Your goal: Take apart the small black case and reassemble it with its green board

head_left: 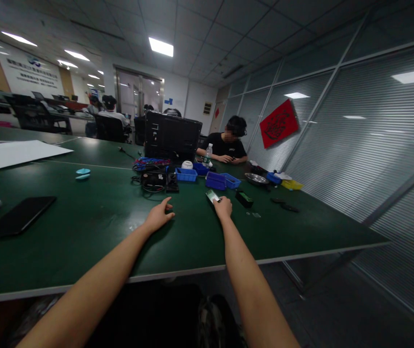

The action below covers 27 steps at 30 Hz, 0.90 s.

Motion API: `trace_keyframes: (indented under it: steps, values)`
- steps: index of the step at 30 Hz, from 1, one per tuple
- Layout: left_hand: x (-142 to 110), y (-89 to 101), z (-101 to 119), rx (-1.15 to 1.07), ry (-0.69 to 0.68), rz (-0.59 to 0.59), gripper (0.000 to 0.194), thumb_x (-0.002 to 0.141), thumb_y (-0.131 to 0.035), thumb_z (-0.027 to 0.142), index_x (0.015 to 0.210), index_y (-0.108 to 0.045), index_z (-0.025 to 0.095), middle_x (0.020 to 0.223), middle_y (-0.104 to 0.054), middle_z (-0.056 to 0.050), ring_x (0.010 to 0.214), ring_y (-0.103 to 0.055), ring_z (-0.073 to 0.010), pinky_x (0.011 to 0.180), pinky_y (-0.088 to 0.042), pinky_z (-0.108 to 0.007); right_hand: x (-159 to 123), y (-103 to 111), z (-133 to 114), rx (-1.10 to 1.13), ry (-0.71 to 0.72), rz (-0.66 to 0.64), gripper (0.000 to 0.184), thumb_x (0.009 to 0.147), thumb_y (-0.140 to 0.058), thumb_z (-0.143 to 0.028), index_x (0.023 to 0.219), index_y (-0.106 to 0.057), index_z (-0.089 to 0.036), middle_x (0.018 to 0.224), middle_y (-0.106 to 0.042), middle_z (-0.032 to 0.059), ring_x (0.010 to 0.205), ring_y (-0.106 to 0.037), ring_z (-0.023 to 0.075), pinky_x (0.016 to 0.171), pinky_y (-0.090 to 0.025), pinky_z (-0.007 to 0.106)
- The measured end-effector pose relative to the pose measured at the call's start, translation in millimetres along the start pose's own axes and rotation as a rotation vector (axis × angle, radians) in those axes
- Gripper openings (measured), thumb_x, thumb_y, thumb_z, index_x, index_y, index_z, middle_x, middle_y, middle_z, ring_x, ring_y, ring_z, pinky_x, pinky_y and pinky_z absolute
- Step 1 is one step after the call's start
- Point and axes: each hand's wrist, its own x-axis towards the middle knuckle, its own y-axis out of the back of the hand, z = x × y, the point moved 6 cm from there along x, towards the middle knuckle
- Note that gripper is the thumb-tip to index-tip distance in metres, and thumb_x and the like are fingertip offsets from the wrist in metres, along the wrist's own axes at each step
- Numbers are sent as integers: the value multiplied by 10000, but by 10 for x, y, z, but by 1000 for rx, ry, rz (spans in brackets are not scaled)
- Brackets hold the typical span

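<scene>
Pinching the flat green-and-white piece by its near end in the right hand, over the green table, near the black box; holding the left hand free with fingers parted; best gripping lightly, keeping the upper side uncovered

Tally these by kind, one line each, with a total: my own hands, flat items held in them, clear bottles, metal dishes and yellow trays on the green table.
Your hands: 2 (left hand, right hand)
Flat item held in the right hand: 1
Clear bottle: 1
Metal dish: 1
Yellow tray: 1
Total: 6
</scene>
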Motion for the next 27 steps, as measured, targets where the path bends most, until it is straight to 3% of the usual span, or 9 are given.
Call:
trace_keyframes:
  steps: [5,9,13,22,27]
  values:
    - [-4,-2,4,-3,2,-9,646,698,-578,285,1294,-343,209,1079,-608,-39,965,-572,-162,871,-421,-268,-125,-78,-193,-52,137,-35,449,668,-589,-359,1083,-518,-201,1059,-529,102,987,-492,248,814,-380,336]
    - [-9,8,10,2,14,-11,637,699,-577,289,1290,-352,213,1079,-609,-38,974,-569,-167,873,-419,-271,-146,-109,-212,-74,115,-92,539,684,-571,-406,1157,-473,-167,1097,-525,141,1004,-492,267,804,-386,355]
    - [-9,13,21,15,0,-13,629,695,-581,298,1279,-370,199,1072,-615,-45,960,-574,-166,858,-423,-263,-140,-109,-199,-95,87,-133,465,703,-542,-392,1097,-501,-150,1053,-554,143,976,-514,279,772,-401,359]
    - [-12,-3,20,1,16,-26,611,702,-572,287,1276,-373,214,1089,-603,-41,976,-565,-171,884,-412,-279,-273,-67,-410,-221,252,-23,469,695,-590,-235,1122,-413,-151,1091,-503,156,1006,-490,262,817,-364,365]
    - [-6,-7,18,4,20,-27,601,703,-572,288,1269,-383,218,1085,-605,-41,977,-565,-173,888,-411,-280,-387,-91,-590,-215,407,-15,494,680,-624,-434,1072,-458,-183,1109,-472,151,1025,-435,283,821,-346,394]
